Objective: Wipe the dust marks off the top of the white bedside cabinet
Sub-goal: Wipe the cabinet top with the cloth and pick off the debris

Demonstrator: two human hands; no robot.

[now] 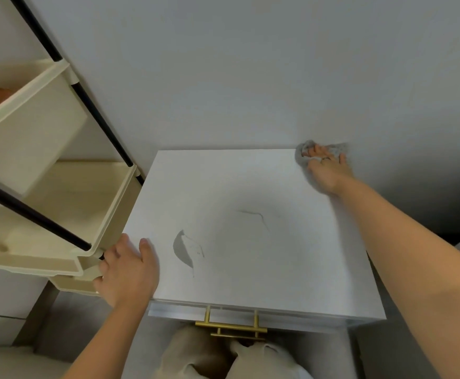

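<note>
1. Nearest me, my left hand (129, 272) lies flat on the front-left corner of the white bedside cabinet (291, 269), fingers loose and a little apart, holding nothing.
2. My right arm reaches out straight to the far-right corner, where my right hand (327, 168) is palm down, its fingers spread and pressing the grey cloth (304, 149) onto the top beside the wall.
3. Two dust marks show: a grey smear (183, 251) near my left hand and a thin line (256, 214) mid-top, both well apart from the cloth.

The place is a home bedroom, shown by a white bedside cabinet (250, 255) with gold drawer handles (231, 327) against a plain wall (250, 77), beside a cream plastic storage rack (32, 127).
</note>
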